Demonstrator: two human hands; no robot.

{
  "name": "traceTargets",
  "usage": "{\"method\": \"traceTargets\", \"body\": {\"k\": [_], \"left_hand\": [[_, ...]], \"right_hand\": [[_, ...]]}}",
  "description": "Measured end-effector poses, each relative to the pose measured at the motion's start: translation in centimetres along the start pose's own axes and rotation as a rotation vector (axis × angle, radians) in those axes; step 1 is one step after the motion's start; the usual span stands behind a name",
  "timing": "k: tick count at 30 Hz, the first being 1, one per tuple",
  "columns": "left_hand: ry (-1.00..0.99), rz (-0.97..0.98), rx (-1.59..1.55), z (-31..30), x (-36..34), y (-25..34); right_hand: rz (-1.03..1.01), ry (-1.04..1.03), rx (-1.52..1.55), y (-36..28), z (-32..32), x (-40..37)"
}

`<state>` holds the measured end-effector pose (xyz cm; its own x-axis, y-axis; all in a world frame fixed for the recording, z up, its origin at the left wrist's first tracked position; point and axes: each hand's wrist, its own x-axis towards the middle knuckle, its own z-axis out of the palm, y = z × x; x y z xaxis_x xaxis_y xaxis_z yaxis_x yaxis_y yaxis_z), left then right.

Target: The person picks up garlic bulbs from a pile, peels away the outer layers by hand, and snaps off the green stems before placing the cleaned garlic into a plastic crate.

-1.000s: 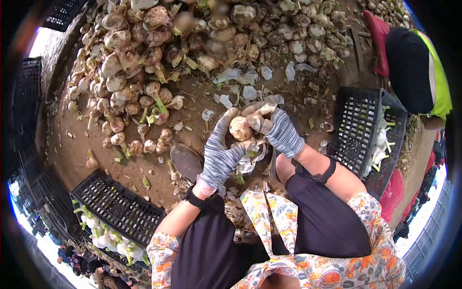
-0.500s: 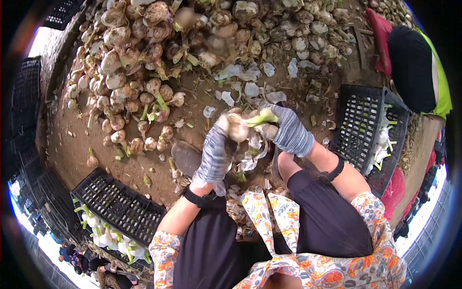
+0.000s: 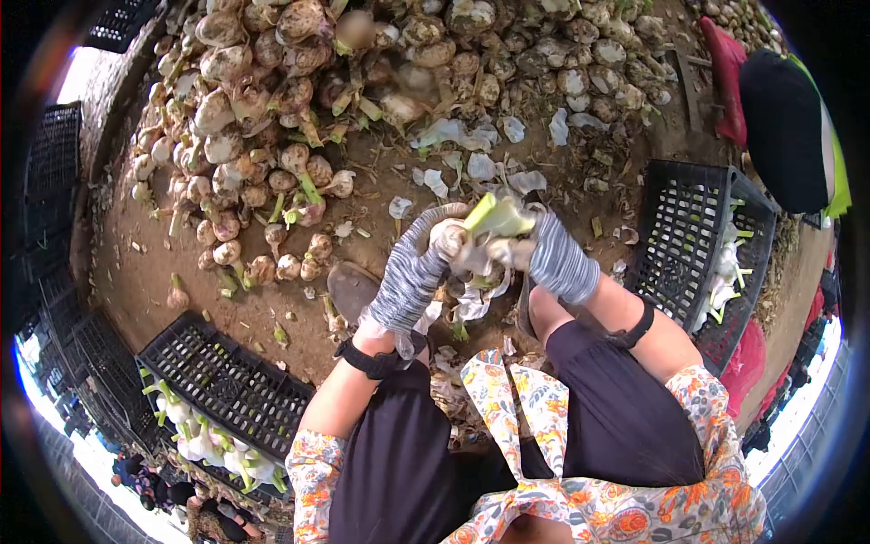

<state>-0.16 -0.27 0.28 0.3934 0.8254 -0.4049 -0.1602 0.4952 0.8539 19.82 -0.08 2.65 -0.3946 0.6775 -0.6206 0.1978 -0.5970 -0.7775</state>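
Striped grey gloves cover both hands. My left hand [image 3: 415, 272] is wrapped round a garlic bulb [image 3: 448, 238], whose pale green stem [image 3: 481, 211] points up and right. On the right, my right hand [image 3: 555, 256] closes on the stem and its loose papery skin, blurred by motion. White peeled skins [image 3: 473, 303] hang or lie just below the hands. Beyond them, a big heap of dirty garlic bulbs [image 3: 290, 91] covers the ground.
A black crate [image 3: 227, 385] with cleaned garlic stands at the lower left, another black crate [image 3: 675, 236] at the right. A person [image 3: 784, 131] in dark and yellow-green clothing is at the upper right, near a red sack [image 3: 725, 77]. My shoe [image 3: 353, 292] is below the heap.
The stem between my hands now points more steeply upward, and the bulb has turned in my left hand. My right hand has shifted slightly right and down. The view has moved slightly.
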Motion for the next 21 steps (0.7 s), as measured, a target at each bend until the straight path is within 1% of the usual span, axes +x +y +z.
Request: {"method": "traceTargets", "body": {"k": [1, 2, 3, 4, 5, 7, 8, 9, 11, 12, 13, 14, 15, 16, 17, 18, 21], "left_hand": [[-0.005, -0.002, 0.003, 0.1, -0.4, 0.6], [-0.036, -0.100, -0.245, 0.1, -0.6, 1.1], [-0.068, -0.199, -0.492, 0.2, -0.6, 1.4], [-0.043, -0.167, -0.504, 0.5, -0.6, 1.5], [-0.045, -0.167, -0.505, 0.5, -0.6, 1.3], [-0.086, -0.242, -0.463, 0.2, -0.4, 0.7], [-0.104, -0.182, -0.426, 0.1, -0.3, 0.5], [-0.106, -0.181, -0.426, 0.1, -0.1, 0.5], [-0.092, -0.088, -0.270, 0.3, 0.1, 0.8], [-0.064, -0.046, -0.304, 0.8, 0.0, 1.2], [-0.066, -0.049, -0.304, 0.7, 0.0, 1.0], [-0.055, -0.067, -0.208, 0.3, 0.1, 0.7], [-0.045, -0.087, -0.113, 0.2, 0.1, 0.8], [0.004, -0.121, -0.233, 0.8, -0.4, 1.5], [0.000, -0.125, -0.232, 0.7, -0.4, 1.4], [-0.009, -0.125, -0.235, 0.5, -0.4, 1.2], [-0.013, -0.139, -0.253, 0.0, -1.0, 0.0]], "right_hand": [[-0.093, 0.007, 0.217, 0.6, -0.4, 0.2], [-0.187, -0.007, 0.433, 1.2, -0.7, 0.4], [-0.024, -0.032, 0.770, 1.1, -1.2, 0.2], [-0.005, 0.034, 0.907, 2.5, -2.1, 0.6], [0.035, 0.099, 0.916, 3.4, -3.1, 0.6], [-0.070, 0.102, 0.854, 2.0, -3.8, 0.7], [-0.070, 0.103, 0.852, 1.2, -3.6, 0.4], [-0.081, 0.136, 0.713, 0.2, -3.2, 0.1], [-0.089, 0.172, 0.576, 0.1, -2.5, 0.6], [-0.301, 0.184, 0.263, 0.1, -1.9, 1.3], [-0.505, 0.190, -0.058, -0.2, -1.3, 1.7], [-0.322, 0.145, -0.008, -0.9, -1.4, 1.0], [-0.320, 0.148, -0.006, -0.5, -1.5, 1.3], [-0.418, 0.094, -0.203, 0.2, -1.6, 1.8], [-0.513, 0.039, -0.402, 0.6, -1.7, 2.0], [-0.340, 0.057, -0.266, -0.3, -1.5, 1.8], [-0.329, 0.090, -0.305, -0.6, -1.5, 1.3]]}}
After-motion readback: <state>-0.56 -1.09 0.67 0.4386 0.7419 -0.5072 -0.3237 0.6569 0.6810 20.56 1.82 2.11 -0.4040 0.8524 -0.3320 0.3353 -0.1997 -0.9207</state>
